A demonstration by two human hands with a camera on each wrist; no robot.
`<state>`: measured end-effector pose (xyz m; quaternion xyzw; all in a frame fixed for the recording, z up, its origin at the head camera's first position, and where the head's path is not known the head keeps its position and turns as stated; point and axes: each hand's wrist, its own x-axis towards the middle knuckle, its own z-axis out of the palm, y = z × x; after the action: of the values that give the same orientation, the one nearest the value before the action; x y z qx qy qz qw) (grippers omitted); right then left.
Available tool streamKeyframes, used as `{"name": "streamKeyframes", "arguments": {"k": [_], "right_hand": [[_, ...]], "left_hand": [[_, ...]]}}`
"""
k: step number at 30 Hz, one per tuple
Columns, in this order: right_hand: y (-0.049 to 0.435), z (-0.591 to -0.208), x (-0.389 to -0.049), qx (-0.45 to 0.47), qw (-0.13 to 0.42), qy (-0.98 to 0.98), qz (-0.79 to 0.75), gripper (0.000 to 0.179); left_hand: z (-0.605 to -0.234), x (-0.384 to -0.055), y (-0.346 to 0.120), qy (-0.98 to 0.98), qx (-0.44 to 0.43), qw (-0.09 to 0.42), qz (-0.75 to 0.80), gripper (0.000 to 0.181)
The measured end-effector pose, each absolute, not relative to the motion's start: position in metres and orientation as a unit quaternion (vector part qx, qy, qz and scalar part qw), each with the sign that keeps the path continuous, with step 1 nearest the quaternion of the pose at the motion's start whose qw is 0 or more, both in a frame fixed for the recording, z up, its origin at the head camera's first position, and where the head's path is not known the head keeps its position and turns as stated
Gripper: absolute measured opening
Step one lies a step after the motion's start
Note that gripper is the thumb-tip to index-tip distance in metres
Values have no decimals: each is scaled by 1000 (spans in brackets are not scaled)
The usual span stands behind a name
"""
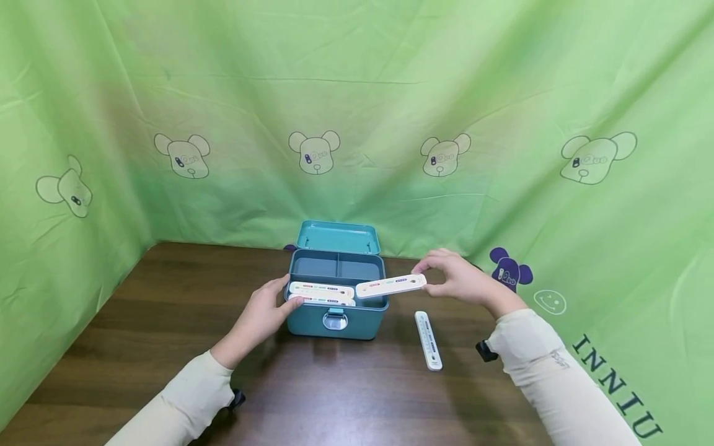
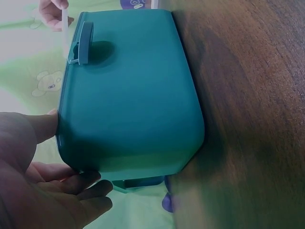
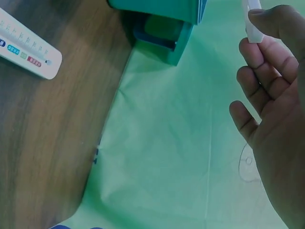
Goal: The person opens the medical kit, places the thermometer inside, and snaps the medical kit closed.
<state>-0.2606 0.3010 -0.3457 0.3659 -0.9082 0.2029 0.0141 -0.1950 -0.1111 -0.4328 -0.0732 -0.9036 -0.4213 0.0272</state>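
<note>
A teal storage box [image 1: 334, 322] stands with its lid [image 1: 337, 237] raised. At its left front corner, my left hand [image 1: 266, 310] holds the rim, thumb over the edge and fingers [image 2: 71, 183] along the side wall. Two white thermometers [image 1: 321, 289] lie side by side in the front left of the box. My right hand [image 1: 454, 279] pinches the right end of another white thermometer [image 1: 390, 285] between thumb and fingers. That thermometer slants over the right part of the box, its left end beside the two inside. A further thermometer [image 1: 428, 341] rests on the table.
The box has a divided tray [image 1: 314, 266] at the back and a latch [image 1: 335, 320] in front. Under it is a brown wooden table [image 1: 184, 322]. A green curtain [image 1: 357, 74] with printed bear heads hangs behind and on both sides.
</note>
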Motion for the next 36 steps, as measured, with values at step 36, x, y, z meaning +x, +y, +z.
{"name": "streamKeyframes", "arguments": {"k": [36], "right_hand": [[209,-312,-288,462,-93,-881,44,27]], "left_hand": [[-433,-198,-110,-905,-74,33,-417,75]]}}
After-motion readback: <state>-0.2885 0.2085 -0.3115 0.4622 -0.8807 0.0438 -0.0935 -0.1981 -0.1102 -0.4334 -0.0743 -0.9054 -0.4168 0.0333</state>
